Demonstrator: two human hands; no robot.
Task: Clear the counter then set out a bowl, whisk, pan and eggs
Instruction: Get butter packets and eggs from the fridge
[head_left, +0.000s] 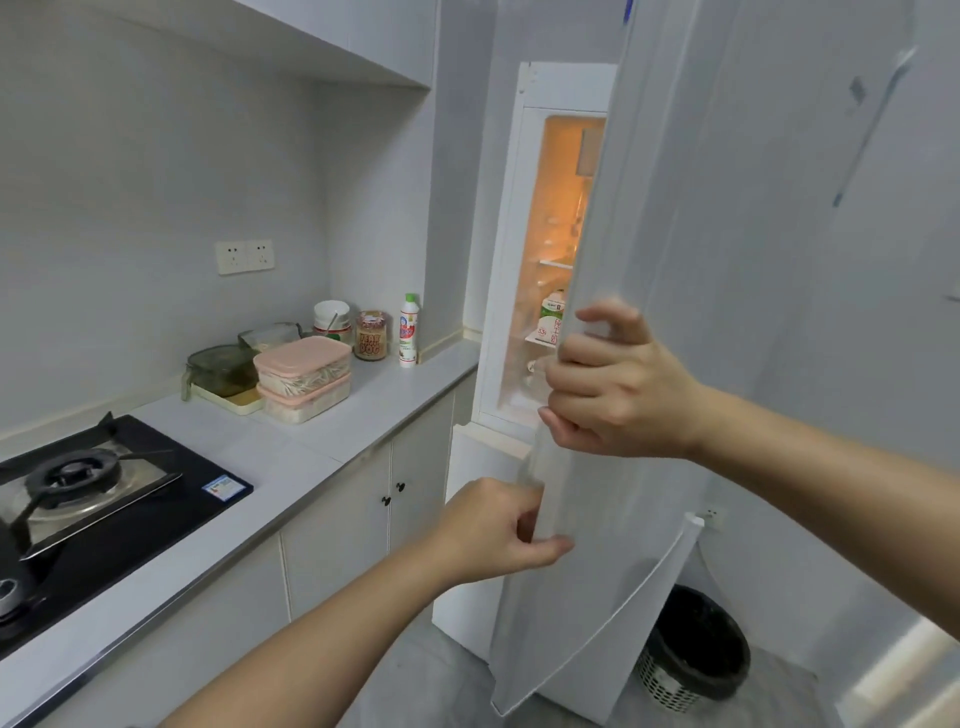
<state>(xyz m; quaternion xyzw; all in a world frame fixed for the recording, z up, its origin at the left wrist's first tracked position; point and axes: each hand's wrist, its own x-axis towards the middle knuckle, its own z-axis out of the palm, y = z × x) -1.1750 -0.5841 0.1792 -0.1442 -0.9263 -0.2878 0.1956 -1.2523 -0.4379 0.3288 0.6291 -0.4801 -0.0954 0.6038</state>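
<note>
We stand at the fridge (561, 208) with both arms out. Our right grip (618, 384) has its fingers curled round the edge of the white fridge door (727, 312). Our left grip (498, 525) holds the same edge lower down, thumb on the front and fingers curled. The door is partly open and a warm light glows inside, where a green and white carton (551, 317) stands on a shelf. To our left runs the grey surface (332, 431), and it is not cleared yet. Two pink boxes (304, 374) sit on it, one on top of the other, just beside a glass box with a dark lid (221, 369) on a cream tray (228, 402). Behind them, near the wall, stand a white cup (331, 314), a brown jar (371, 335) and a white bottle with a green cap (409, 330). The black stove (93, 493) is set into the near end. On the floor behind the door stands a black bin (696, 649).
</note>
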